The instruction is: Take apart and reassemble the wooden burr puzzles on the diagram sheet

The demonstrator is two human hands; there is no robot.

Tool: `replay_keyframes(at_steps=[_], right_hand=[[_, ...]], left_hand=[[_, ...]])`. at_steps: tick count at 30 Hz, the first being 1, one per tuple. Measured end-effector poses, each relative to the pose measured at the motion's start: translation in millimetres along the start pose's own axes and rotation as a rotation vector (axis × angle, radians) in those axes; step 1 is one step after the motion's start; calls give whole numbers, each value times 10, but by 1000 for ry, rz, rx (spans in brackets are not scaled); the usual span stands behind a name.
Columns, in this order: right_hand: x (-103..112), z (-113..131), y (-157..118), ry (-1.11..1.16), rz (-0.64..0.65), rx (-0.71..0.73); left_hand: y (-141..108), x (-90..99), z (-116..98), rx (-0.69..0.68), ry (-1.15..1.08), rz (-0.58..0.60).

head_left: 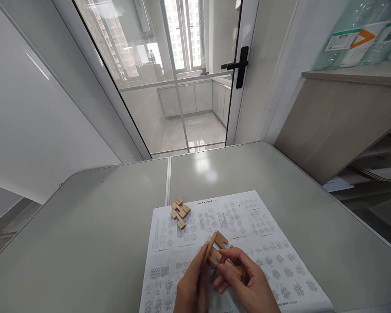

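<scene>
I have both hands low and just right of centre in the head view, working on a group of notched wooden pieces [222, 239] held over the printed sheet [195, 244]. The left hand [191, 279] has its fingers drawn together and running up along the outer left side of the wood, so the slanting slat lies against the fingertips and its upper end pokes out beyond them. On the other side, the right hand [247, 280] is curled in from the right, index finger and thumb brought nearly together at the lower part of the group; wood shows between and beneath those two, and more of it runs down toward the palm, half covered by the thumb. The notched end at the top stands clear of every finger, with a gap in the wood just below it. I can't tell how the left thumb sits, nor whether the pieces are locked into each other. A separate cluster of wooden pieces [181, 211] lies near the sheet's upper left corner, well apart from both hands. Under it all is a pale grey table [84, 226], and beyond its far edge stands a glass door with a black handle [243, 67].
</scene>
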State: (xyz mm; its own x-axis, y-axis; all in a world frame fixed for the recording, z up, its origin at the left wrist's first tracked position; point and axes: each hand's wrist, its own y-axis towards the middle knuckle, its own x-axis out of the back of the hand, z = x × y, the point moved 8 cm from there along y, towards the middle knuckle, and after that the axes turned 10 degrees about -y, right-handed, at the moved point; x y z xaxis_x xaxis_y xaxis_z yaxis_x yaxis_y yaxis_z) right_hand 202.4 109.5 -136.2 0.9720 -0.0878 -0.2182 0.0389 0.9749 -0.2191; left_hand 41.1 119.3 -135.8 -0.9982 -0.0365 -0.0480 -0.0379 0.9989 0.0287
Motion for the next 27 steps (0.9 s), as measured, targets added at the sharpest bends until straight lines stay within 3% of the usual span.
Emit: replay_keyframes(at_steps=[4, 8, 21, 27], right_hand=[[-36, 91, -54, -12, -73, 24], [-137, 91, -81, -81, 44, 20], [-116, 87, -71, -103, 102, -5], [-124, -2, -36, -73, 90, -14]], left_hand=[[-11, 90, -202, -45, 183, -51], [-27, 142, -325, -59, 258, -92], [13, 56, -295, -71, 179, 55], [-23, -151, -185, 14, -57, 161]])
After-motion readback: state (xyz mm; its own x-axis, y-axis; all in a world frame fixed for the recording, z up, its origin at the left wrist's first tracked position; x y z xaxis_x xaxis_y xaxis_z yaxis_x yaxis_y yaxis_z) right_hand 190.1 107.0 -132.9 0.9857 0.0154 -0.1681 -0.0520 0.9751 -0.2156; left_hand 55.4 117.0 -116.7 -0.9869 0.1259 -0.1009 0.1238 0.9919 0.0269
